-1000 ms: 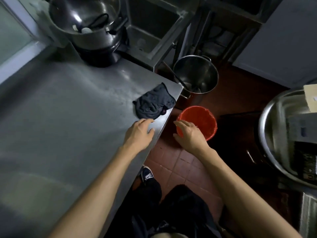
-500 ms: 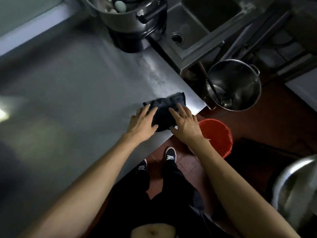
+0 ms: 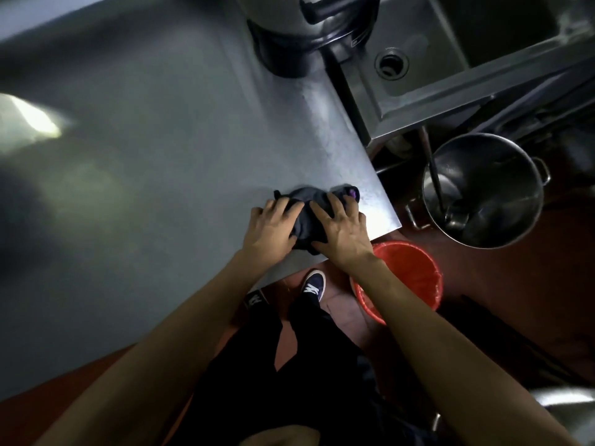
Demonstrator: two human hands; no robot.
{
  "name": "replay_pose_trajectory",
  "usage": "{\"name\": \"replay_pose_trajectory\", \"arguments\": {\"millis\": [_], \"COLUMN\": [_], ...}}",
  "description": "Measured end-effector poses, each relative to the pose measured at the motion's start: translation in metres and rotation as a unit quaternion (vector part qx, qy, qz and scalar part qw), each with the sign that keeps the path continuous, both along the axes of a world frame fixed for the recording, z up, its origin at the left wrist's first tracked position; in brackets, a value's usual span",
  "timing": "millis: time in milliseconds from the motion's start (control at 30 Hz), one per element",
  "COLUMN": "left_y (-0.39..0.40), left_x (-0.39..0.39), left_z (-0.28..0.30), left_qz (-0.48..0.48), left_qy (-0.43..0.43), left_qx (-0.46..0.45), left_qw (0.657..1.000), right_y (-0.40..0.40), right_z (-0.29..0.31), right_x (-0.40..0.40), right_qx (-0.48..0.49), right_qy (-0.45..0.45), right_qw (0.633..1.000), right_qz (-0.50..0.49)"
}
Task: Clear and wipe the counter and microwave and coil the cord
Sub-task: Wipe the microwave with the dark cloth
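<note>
A dark grey cloth [image 3: 307, 217] lies bunched on the steel counter [image 3: 161, 175], right of the frame's centre and close to the counter's near right corner. It is crumpled into a thick wad with soft folds, and a small purple patch shows at its upper right end. The left hand [image 3: 272, 230] lies on the wad's left side, fingers spread and nearly straight, pressing down on the fabric. The right hand [image 3: 341, 231] covers the right side the same way, fingers splayed flat over the cloth and the thumb along its near edge; neither hand visibly curls round it.

At the top of the frame a large metal pot [image 3: 309, 24] stands on the counter, and a steel sink [image 3: 450, 59] with a round drain adjoins it to the right. Below the counter's corner, on the reddish floor, a steel stockpot [image 3: 483, 191] holds a ladle, with a red bucket [image 3: 405, 278] nearer the person's dark shoes [image 3: 312, 284].
</note>
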State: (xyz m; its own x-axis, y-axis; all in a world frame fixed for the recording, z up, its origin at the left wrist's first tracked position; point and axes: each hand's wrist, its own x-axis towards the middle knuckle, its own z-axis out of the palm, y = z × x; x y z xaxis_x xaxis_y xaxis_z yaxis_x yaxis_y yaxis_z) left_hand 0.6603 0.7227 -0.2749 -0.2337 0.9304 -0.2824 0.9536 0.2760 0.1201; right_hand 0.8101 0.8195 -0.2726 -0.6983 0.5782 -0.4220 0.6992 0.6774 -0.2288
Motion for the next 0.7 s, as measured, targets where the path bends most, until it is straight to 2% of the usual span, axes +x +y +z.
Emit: {"name": "replay_pose_trajectory", "arguments": {"millis": [200,333,700], "left_y": [-0.006,-0.029,-0.152], "left_x": [0.004,0.005,-0.022], "left_z": [-0.002,-0.005,0.017], "left_qz": [0.012,0.043,0.156], "left_qy": [0.015,-0.004,-0.029], "left_qx": [0.027,0.038,0.119], "left_qw": [0.999,0.998,0.98], "right_y": [-0.008,-0.023,-0.112], "right_z": [0.001,0.0,0.024], "right_x": [-0.006,-0.006,-0.038], "right_qx": [0.02,0.014,-0.017], "right_qy": [-0.003,0.008,0.098], "right_qw": [1.0,0.999,0.989], "right_qz": [0.022,0.041,0.112]}}
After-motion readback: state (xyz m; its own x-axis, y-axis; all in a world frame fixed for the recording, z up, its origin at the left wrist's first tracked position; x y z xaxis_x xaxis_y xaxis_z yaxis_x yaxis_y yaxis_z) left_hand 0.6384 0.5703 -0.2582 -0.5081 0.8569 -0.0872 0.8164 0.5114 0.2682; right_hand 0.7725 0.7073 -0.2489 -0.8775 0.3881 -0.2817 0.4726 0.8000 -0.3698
